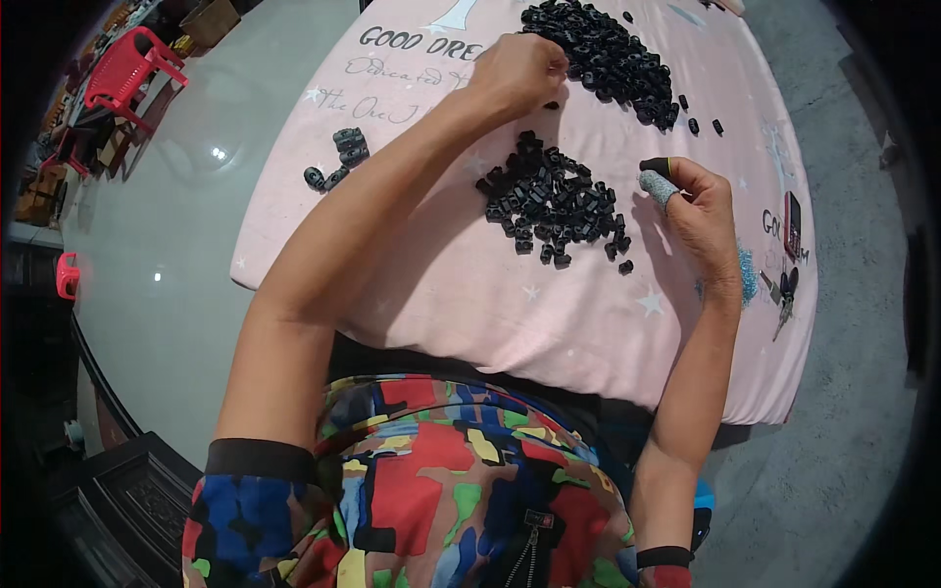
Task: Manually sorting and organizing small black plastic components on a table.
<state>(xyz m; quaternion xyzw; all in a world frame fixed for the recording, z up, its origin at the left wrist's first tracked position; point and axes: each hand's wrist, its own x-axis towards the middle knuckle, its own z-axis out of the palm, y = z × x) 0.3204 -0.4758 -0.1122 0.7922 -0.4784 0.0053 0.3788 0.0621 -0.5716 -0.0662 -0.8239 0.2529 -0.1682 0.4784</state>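
- Left hand: curled beside the far pile of black parts.
- Right hand: bent into a pinch shape, right of the near pile on the bench.
- We cannot tell whether either pinches anything.

Near, head-worn fisheye view from above, steeply downward onto the pink cloth

One far heap of black plastic pieces, one near heap, both too dense to count singly; three loose pieces right of the far heap; two finger covers; one key bunch; one red plastic chair.
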